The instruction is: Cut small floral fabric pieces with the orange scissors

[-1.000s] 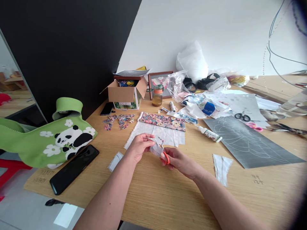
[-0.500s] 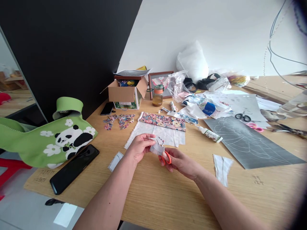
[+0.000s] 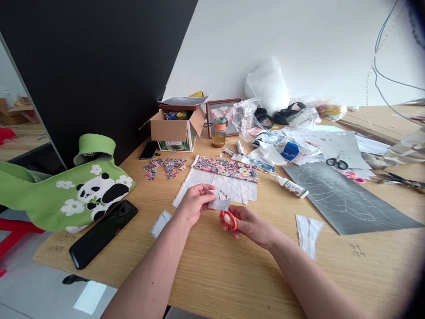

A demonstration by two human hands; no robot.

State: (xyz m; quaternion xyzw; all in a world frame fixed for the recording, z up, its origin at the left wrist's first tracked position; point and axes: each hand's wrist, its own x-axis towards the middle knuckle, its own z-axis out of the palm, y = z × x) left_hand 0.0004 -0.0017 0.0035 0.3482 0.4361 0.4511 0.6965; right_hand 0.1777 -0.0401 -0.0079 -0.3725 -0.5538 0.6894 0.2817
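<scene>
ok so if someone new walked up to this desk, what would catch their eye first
Probably the bright green bag with the panda, on the left behind a black phone. Next, the orange-handled scissors in the right hand, near the centre, close to the small pale piece in the left hand. Then the flowered cloth just beyond the hands.

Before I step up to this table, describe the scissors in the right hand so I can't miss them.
Start at the wooden table, then find the floral fabric near its middle. Nearer the viewer, the right hand grips the scissors, beside the pale scrap pinched by the left hand. Their orange handles set them apart from the black-handled pair lying farther right.
</scene>
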